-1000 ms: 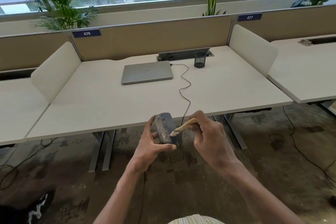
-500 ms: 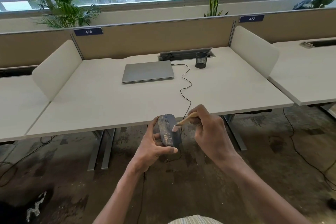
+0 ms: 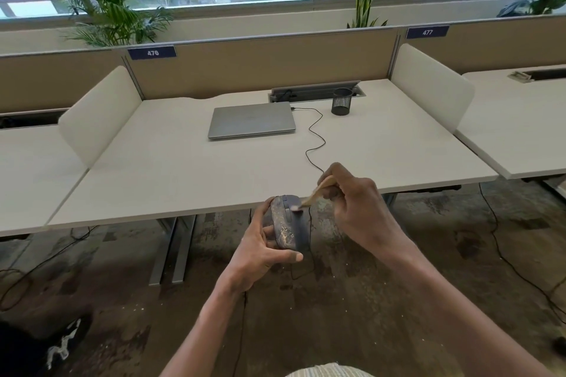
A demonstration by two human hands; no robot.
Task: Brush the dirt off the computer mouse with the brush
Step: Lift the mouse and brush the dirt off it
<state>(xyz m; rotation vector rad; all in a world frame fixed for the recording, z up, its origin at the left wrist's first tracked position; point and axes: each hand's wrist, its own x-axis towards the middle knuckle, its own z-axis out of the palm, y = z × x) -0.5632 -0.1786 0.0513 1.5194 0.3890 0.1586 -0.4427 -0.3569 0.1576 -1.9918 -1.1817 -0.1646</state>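
A dark grey computer mouse, streaked with pale dirt on its left half, is held in the air just in front of the desk's front edge. My left hand grips it from the left and below, thumb under its near end. My right hand pinches a small brush with a light wooden handle. The brush's pale bristles touch the mouse near its scroll wheel at the far end. The mouse's thin black cable runs across the desk to a closed laptop.
A closed silver laptop and a black mesh pen cup sit at the back of the white desk. White dividers stand on both sides. Below the hands is a stained concrete floor with loose cables and desk legs.
Both hands and the mouse have lifted a little toward the desk edge. The brush tip has travelled from the mouse's near middle up to its far end by the wheel.
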